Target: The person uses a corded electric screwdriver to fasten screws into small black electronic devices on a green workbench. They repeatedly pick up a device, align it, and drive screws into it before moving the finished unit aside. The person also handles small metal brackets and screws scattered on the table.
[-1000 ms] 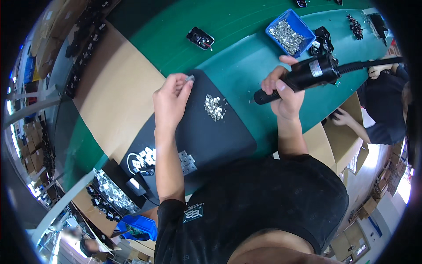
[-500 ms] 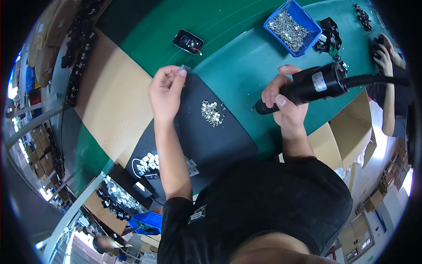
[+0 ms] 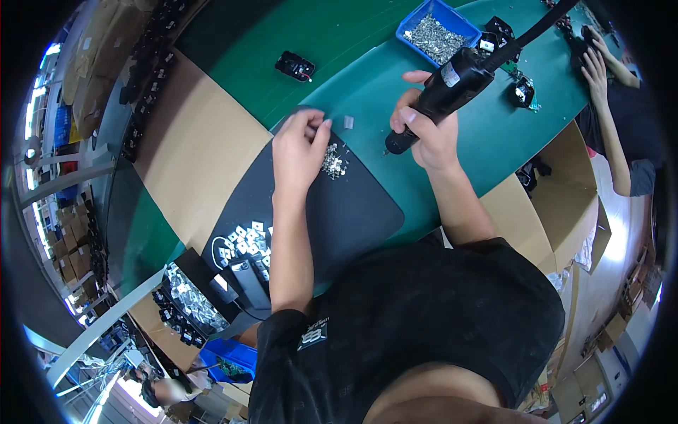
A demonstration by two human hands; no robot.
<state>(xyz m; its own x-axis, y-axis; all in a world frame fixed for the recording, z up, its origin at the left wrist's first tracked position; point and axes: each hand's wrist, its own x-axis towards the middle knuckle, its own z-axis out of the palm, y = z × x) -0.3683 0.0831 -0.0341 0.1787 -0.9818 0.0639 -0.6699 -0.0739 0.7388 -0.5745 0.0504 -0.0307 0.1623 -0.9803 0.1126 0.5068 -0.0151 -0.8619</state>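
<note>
My right hand (image 3: 434,138) is wrapped round a black electric screwdriver (image 3: 452,79), its tip tilted down and left over the green table. My left hand (image 3: 298,152) is above the black mat, its fingers curled and the thumb close to the forefinger. Whether something small is between them is hidden. Just right of that hand is a pile of small silver screws (image 3: 334,162), partly covered by it. A small grey, flat piece (image 3: 349,121) lies just beyond the screws, apart from both hands.
Beyond the hands, a black housing (image 3: 294,66) sits on the green surface. A blue bin (image 3: 436,34) of screws stands at the far right, near black parts (image 3: 522,92). White pieces (image 3: 244,240) and a phone (image 3: 250,285) lie left. Another person's hands (image 3: 595,71) work at right.
My left hand has let go of the small grey piece and moved right, toward the screws. My right hand has shifted the screwdriver left, tilting it more steeply. The whole view has also shifted.
</note>
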